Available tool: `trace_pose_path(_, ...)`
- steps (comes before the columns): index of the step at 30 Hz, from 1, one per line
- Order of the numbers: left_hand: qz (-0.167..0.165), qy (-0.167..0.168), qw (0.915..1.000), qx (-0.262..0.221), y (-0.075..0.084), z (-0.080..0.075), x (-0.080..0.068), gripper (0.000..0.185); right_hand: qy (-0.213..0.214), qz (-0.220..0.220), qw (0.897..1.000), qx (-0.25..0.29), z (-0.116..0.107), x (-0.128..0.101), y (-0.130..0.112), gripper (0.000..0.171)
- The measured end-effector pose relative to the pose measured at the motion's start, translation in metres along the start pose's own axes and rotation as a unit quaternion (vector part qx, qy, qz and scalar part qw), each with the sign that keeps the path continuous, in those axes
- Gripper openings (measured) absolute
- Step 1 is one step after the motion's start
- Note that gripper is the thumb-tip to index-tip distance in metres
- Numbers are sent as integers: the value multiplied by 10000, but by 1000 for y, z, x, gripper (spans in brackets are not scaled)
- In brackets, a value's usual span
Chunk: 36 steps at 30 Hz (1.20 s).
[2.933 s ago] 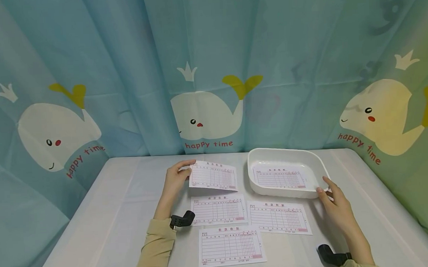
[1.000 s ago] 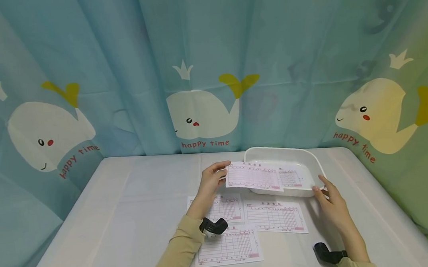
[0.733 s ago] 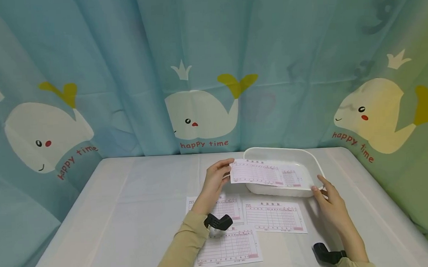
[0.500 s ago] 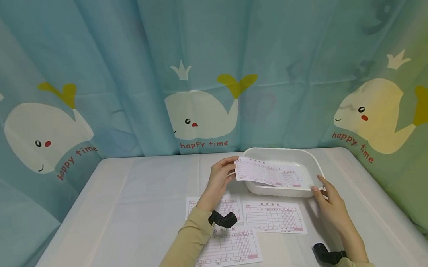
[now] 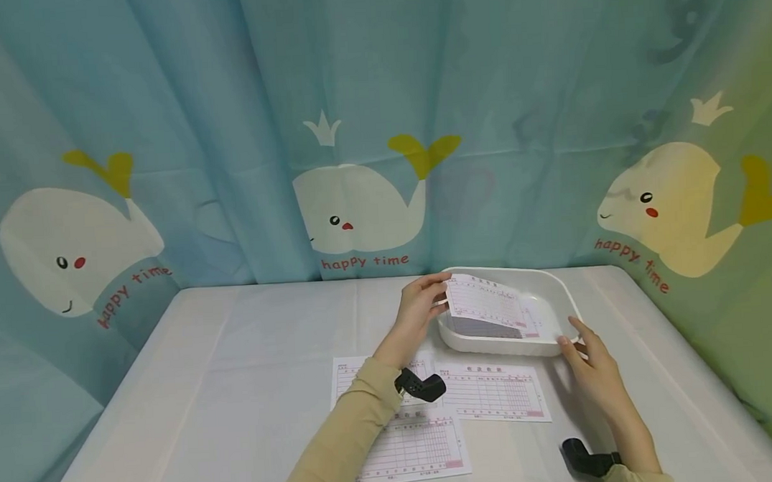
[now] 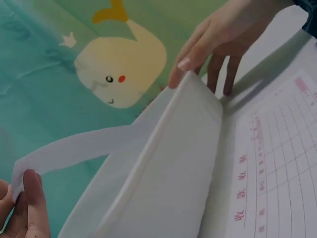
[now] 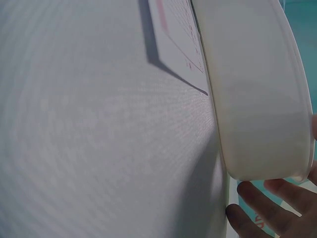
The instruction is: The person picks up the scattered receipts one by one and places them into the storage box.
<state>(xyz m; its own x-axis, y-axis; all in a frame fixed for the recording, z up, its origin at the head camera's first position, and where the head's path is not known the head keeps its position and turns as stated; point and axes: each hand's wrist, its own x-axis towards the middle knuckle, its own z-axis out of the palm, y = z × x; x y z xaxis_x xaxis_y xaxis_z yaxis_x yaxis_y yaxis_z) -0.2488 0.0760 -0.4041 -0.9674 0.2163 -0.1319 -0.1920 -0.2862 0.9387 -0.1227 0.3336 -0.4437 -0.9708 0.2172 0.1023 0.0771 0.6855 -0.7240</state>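
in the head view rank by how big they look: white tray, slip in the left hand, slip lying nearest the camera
1. white tray
2. slip nearest the camera, though the sleeve hides part and nearness enlarges it
3. slip held by the left hand, tilted, so it looks smaller

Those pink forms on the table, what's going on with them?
A person is handling printed forms at a white table. The left hand pinches one form by its edge and holds it tilted over a white tray, where another sheet already lies. The right hand touches the tray's near corner. Three more forms lie flat on the table.
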Motion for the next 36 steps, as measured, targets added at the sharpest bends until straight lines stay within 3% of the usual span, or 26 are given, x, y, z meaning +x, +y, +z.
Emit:
trace_pose_path(10,31,-34,9999,126,-3,18,7,29,6,-98,9999,33,1,-1,-1,62)
trace_pose_path(16,-5,-221,9979,601,-5,23,10,31,67,-145,9999,9,1,-2,-1,60)
trace_pose_path(30,276,-488,9812,1849,-5,25,7,33,-17,0,10000,32,1,-1,-1,62)
trace_pose_path(36,468,-459,9698,2348,0,24,4,31,-30,42,10000,41,1,-1,1,63)
